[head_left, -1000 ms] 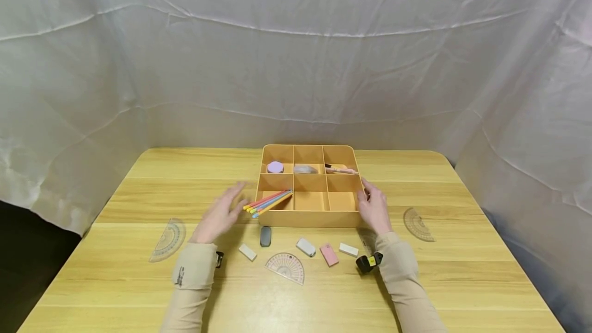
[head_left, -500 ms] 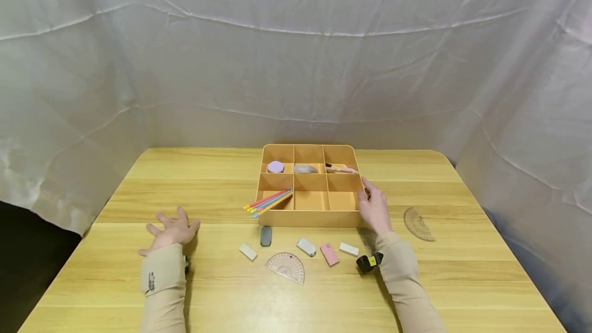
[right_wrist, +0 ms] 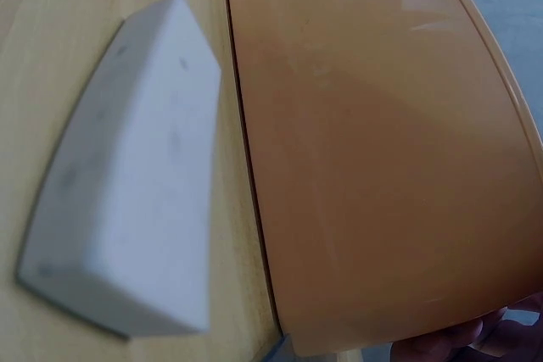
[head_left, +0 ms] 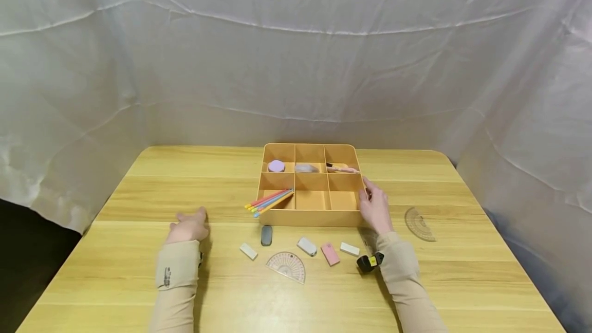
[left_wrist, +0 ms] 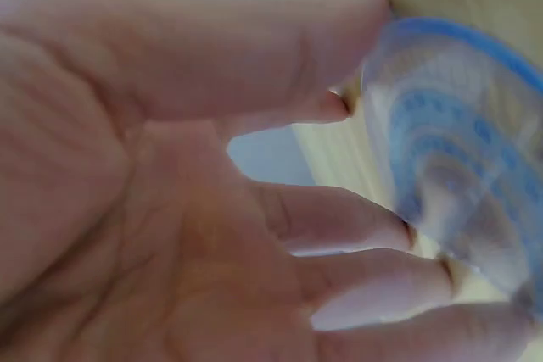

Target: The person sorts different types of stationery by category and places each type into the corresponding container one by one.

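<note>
My left hand (head_left: 188, 229) is over the left part of the table, and in the left wrist view it holds a clear protractor (left_wrist: 462, 150) with a blue edge between thumb and fingertips. In the head view that protractor is hidden by the hand. My right hand (head_left: 376, 212) grips the right wall of an orange six-compartment organizer (head_left: 312, 218). The right wrist view shows its fingers (right_wrist: 458, 343) at the organizer's corner, partly hidden. Several colored pencils (head_left: 272, 202) lean out of the front left compartment.
In front of the organizer lie a dark grey eraser (head_left: 266, 236), white erasers (head_left: 248, 251), a pink eraser (head_left: 330, 254) and a clear protractor (head_left: 287, 266). Another protractor (head_left: 419, 224) lies at right. The back compartments hold a lilac round item (head_left: 276, 166) and pens (head_left: 342, 169).
My left hand has drawn back from beside the pencils to the protractor at left, picked it up and shifted slightly right. My right hand has stayed at the organizer.
</note>
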`<state>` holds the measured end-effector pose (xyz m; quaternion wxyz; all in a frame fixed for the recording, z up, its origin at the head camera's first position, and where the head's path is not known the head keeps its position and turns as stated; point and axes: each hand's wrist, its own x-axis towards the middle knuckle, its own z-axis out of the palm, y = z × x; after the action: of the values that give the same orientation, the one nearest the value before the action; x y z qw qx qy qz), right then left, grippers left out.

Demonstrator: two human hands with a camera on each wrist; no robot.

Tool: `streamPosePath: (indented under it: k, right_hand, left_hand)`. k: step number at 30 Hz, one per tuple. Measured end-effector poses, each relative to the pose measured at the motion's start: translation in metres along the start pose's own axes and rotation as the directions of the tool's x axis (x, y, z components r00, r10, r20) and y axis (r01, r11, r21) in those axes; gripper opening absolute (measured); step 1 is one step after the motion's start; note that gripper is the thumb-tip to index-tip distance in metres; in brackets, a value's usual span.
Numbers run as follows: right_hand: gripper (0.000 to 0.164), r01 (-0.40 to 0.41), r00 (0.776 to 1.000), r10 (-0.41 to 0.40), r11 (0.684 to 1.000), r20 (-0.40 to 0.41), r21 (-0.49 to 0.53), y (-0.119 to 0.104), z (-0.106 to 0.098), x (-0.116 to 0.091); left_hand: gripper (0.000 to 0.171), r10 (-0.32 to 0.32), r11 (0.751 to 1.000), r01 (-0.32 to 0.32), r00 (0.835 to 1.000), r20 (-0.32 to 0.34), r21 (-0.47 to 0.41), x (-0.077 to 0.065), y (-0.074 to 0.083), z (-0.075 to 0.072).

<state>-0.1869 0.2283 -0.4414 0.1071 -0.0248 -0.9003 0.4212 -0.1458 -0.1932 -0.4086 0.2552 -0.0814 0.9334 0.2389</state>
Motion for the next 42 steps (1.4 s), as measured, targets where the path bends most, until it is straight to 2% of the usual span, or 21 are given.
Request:
streamPosePath:
  k: [4,7,9,12,14,17,23,30,34,42]
  right_hand:
    - [0.047,0.002,1.000,-0.002,1.000,-0.004,0.000,0.001,0.001,0.000]
    - [0.047,0.002,1.000,-0.002,1.000,-0.007,0.001,0.001,0.002,0.000]
    - [0.047,0.002,1.000,-0.002,1.000,-0.008,0.002,0.001,0.002,0.000]
    - [0.047,0.005,1.000,-0.005,1.000,-0.007,0.000,0.001,0.003,0.000]
    - [0.047,0.007,1.000,-0.007,1.000,-0.005,0.001,0.002,0.003,0.000]
    - [0.047,0.003,1.000,-0.003,1.000,-0.001,0.008,0.002,0.003,0.000]
    - [0.047,0.004,1.000,-0.004,1.000,-0.007,0.014,0.002,0.002,0.000]
    - [0.047,0.010,1.000,-0.010,1.000,-0.006,0.010,0.002,0.001,0.000]
    - [0.047,0.010,1.000,-0.010,1.000,-0.007,0.005,0.001,0.001,0.000]
    - [0.047,-0.004,1.000,0.004,1.000,-0.001,0.008,-0.001,0.000,-0.001]
  left_hand:
    - [0.057,0.048,0.995,-0.043,0.998,-0.045,0.088,0.001,0.009,0.005]
    - [0.039,0.103,0.986,-0.091,0.992,-0.076,0.141,0.002,0.015,0.007]
    - [0.043,0.124,0.981,-0.109,0.989,-0.085,0.160,0.003,0.018,0.009]
    - [0.057,0.132,0.978,-0.116,0.988,-0.086,0.175,0.004,0.020,0.011]
    - [0.070,0.133,0.979,-0.119,0.988,-0.083,0.165,0.004,0.019,0.011]
    - [0.080,0.147,0.981,-0.135,0.986,-0.083,0.138,0.004,0.016,0.010]
    - [0.082,0.217,0.971,-0.202,0.969,-0.116,0.130,0.003,0.007,0.003]
    - [0.094,0.202,0.977,-0.191,0.972,-0.121,0.094,0.002,0.002,-0.003]
    - [0.093,0.225,0.973,-0.214,0.964,-0.144,0.088,0.003,0.003,-0.001]
    - [0.088,0.322,0.945,-0.304,0.928,-0.185,0.119,0.008,0.007,0.004]
